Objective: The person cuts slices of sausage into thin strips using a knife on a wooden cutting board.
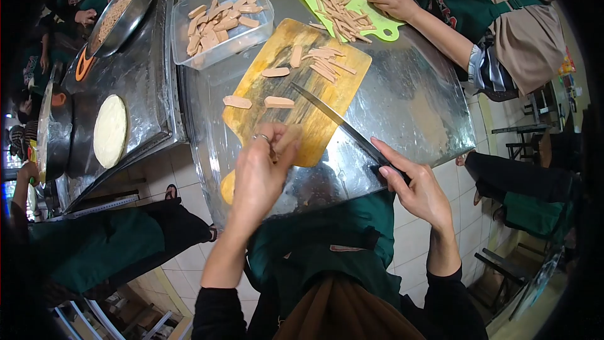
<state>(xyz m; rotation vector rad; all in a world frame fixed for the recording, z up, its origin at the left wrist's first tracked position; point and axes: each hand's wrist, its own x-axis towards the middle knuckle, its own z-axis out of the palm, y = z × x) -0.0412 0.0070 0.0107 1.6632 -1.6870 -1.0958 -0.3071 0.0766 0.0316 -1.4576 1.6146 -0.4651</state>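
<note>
Over the lower part of a wooden cutting board [340, 97], my left hand [261, 164] pinches a piece of sausage [288, 140] between its fingers. My right hand [415, 186] is wrapped round the black handle of a knife [333, 115], whose blade slants across the board with its tip pointing up and left. Several flat sausage slices lie on the board, one [279, 102] just above my left hand and another [237, 101] at the left edge. A pile of thin sausage strips [327, 63] rests at the board's upper right.
A clear plastic container [261, 34] holds many sausage pieces behind the board. At the upper right, a co-worker's hands [393, 0] cut on a green board [384, 25]. To the left are a round of dough [110, 131] and a metal pan [139, 0].
</note>
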